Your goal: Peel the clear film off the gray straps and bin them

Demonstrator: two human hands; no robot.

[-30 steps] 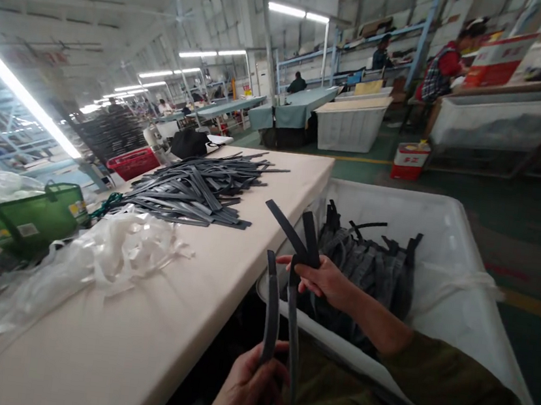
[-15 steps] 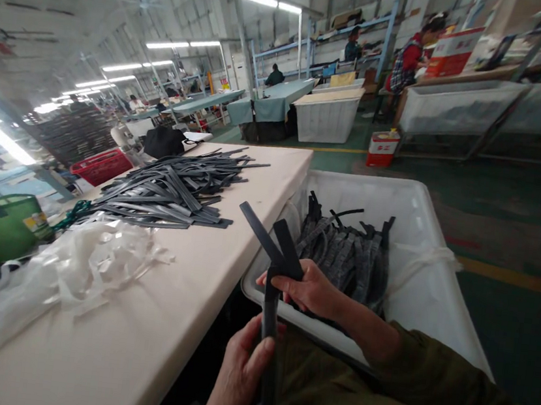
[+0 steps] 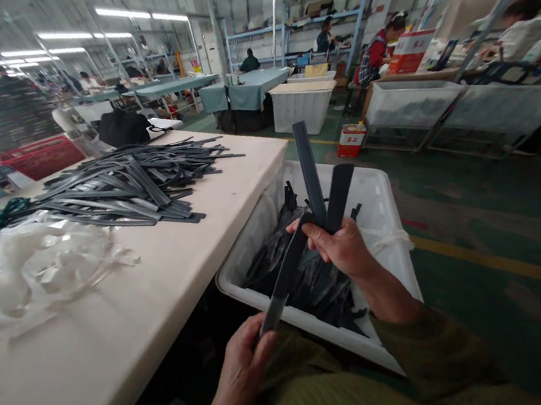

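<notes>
Since the R hand [image 3: 344,248] is closed tight, thumb pressed down, the dark strips [image 3: 308,168] it pinches fan upward, prob. easier to control. L hand [image 3: 242,353], also closed, grips one lower end, so that length runs fairly straight btwn both. They're held above the white bin [image 3: 375,192], beside the table [image 3: 161,288] w/ its strip pile [image 3: 129,188], prob. for short reach.

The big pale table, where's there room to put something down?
A wide bare patch on the pale table lies between the white plastic and the table's right edge. A narrower one runs between the pile of dark strips and the edge beside the white bin. It's crowded on the left, where the pile and the plastic lie close together.
</notes>
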